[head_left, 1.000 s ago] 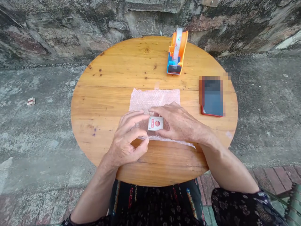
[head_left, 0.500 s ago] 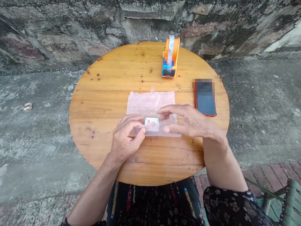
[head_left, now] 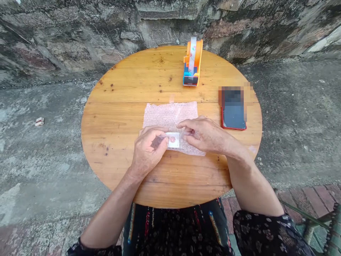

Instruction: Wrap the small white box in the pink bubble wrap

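Observation:
A pinkish sheet of bubble wrap [head_left: 167, 113] lies on the round wooden table in front of me. On its near part sits a small white box [head_left: 174, 140] with a reddish mark, its left end covered by a fold of the wrap. My left hand [head_left: 149, 147] is closed at that end, with thumb and fingers pressing the wrap against the box. To the right of the box, my right hand [head_left: 204, 135] has its fingers curled and pinches the wrap's near right part. Its fingertips are partly hidden.
An orange and blue tape dispenser [head_left: 192, 64] stands at the table's [head_left: 128, 78] far side. A phone in a red case [head_left: 233, 115] lies to the right. Beyond the table rises a stone wall [head_left: 106, 32]. A small carton [head_left: 39, 121] lies on the ground at left.
My right hand has closed from spread fingers onto the wrap beside the box. The left hand has shifted slightly right, and the wrap's near edge has been folded up against the box.

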`<state>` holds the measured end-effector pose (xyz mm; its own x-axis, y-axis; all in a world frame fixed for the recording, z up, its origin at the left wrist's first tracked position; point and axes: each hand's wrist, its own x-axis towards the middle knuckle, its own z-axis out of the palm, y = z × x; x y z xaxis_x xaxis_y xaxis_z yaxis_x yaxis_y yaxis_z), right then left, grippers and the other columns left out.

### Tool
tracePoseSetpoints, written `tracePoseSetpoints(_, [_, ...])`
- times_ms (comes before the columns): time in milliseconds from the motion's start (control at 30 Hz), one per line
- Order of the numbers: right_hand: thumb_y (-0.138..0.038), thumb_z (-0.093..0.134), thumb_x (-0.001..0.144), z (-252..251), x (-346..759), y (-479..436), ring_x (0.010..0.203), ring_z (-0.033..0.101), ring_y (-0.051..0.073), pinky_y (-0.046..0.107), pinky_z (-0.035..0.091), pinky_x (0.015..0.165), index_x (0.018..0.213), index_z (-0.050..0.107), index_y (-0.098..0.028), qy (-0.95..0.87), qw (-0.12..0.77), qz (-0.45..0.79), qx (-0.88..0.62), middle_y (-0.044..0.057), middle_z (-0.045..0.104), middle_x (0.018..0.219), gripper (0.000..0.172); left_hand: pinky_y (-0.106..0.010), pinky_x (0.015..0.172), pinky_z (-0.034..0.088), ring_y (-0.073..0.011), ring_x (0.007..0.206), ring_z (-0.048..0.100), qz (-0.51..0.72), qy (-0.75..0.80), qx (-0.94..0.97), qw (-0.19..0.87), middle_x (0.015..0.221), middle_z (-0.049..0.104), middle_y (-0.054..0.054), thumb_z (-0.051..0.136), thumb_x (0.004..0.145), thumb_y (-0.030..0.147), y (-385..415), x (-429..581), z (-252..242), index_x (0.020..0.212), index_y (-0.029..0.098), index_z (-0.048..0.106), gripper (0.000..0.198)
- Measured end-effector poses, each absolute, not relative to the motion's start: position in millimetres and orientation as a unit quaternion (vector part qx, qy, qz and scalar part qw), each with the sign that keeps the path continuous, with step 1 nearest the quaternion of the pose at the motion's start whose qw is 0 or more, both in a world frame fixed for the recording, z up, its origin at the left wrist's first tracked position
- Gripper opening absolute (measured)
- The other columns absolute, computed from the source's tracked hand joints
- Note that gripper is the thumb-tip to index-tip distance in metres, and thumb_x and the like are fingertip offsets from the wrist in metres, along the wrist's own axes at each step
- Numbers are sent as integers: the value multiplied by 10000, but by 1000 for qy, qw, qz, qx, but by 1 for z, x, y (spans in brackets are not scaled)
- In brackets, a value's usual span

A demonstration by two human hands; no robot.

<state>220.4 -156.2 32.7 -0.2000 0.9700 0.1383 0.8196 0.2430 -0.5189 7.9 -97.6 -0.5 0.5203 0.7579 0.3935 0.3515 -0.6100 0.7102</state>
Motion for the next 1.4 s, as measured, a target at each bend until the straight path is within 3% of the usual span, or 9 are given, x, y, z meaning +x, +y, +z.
tracePoseSetpoints(267, [-136,482,831,28,217,-152,685,583,142,267,381,663,927,712,-201,-778,219,214,-548,15,712,805,258,-357,864,517,-186,929,657,350,329,814,328,953,713,-13,632,830,203,-98,4,0,818,218,638,19])
tracePoseSetpoints(567, [-147,523,822,30,219,-156,736,600,163,277,396,709,1090,674,-201,-763,209,191,-581,11,683,784,312,-334,809,515,-178,833,649,329,380,798,334,888,694,5,672,779,208,-98,1,2,927,229,668,149])
tracePoseSetpoints(833, [-278,585,886,27,224,-157,694,601,148,264,402,676,1075,666,-197,-737,256,197,-594,6,674,766,222,-336,859,514,-182,894,647,325,373,798,344,977,697,-12,642,804,211,-97,-2,0,1003,229,682,204])
tracePoseSetpoints(1267, [-282,635,869,19,227,-151,673,608,141,259,401,661,1060,669,-203,-719,240,213,-616,-12,684,741,209,-300,855,498,-170,908,631,298,380,795,366,984,696,-11,611,799,187,-97,-2,7,1029,203,682,242])
tracePoseSetpoints(1400, [-273,639,874,26,229,-152,753,640,161,278,444,706,1015,679,-180,-711,295,191,-609,18,709,827,173,-302,875,492,-173,940,632,300,379,795,367,1020,697,-12,613,798,176,-97,-3,5,1053,210,679,265])
